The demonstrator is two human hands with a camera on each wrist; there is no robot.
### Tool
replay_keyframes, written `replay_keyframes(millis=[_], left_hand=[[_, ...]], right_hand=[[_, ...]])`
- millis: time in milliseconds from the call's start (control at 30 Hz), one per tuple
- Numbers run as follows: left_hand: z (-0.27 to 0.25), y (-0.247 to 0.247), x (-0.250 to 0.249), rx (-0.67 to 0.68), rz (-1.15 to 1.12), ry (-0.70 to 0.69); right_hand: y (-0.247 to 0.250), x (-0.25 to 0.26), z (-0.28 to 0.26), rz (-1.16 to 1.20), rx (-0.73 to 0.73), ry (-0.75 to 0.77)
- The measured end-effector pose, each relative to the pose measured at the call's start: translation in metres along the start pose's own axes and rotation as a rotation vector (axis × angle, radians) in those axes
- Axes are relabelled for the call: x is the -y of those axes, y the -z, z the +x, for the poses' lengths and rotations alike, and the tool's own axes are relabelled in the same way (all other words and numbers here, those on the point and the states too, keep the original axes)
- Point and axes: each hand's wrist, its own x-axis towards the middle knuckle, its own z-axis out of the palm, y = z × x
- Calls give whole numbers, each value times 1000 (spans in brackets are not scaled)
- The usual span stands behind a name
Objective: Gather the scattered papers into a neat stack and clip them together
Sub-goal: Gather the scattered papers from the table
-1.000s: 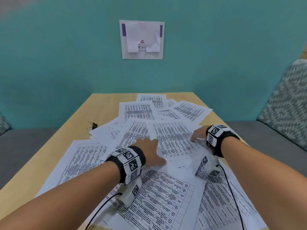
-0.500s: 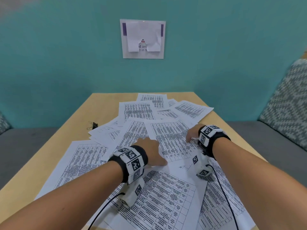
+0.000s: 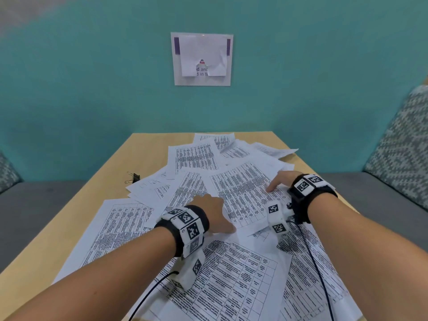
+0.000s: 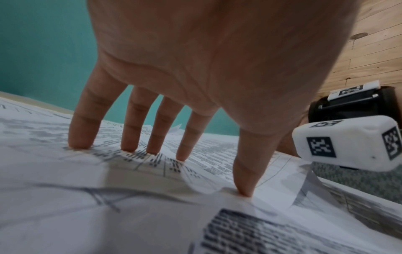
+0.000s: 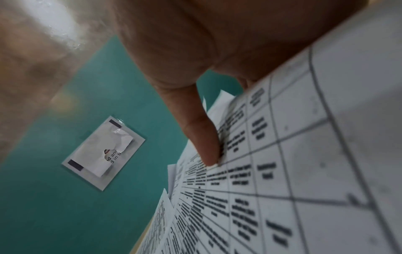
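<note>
Several printed papers [image 3: 192, 158] lie scattered and overlapping on the wooden table [image 3: 148, 144]. My left hand [image 3: 213, 214] lies on a central sheet [image 3: 240, 193], its straight fingers [image 4: 80, 132] spread and pressing with their tips. My right hand [image 3: 281, 181] rests on the same sheet's right side, and a straight finger [image 5: 204, 137] presses the printed paper [image 5: 282, 171]. A black binder clip [image 3: 133, 177] sits on bare table left of the pile, apart from both hands.
A teal wall [image 3: 92, 89] with a taped notice [image 3: 202, 58] stands behind the table. A patterned cushion [image 3: 400, 144] is at the right on a grey bench [image 3: 382, 195]. Bare table shows along the left edge. Cables run from both wrist cameras across the near papers.
My right hand has slid left across the papers, pushing the far right sheets inward so the pile is more bunched. My left hand has stayed about where it was.
</note>
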Motion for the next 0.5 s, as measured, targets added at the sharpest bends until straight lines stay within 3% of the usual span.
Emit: replay_keyframes(millis=[300,500], left_hand=[[-2,3,2,-17,-109,19],[-1,5,9,-46,-225,48]], right_hand=[[4,-11,6,129,-3,-50],[-6,-4,19,-35,110,23]])
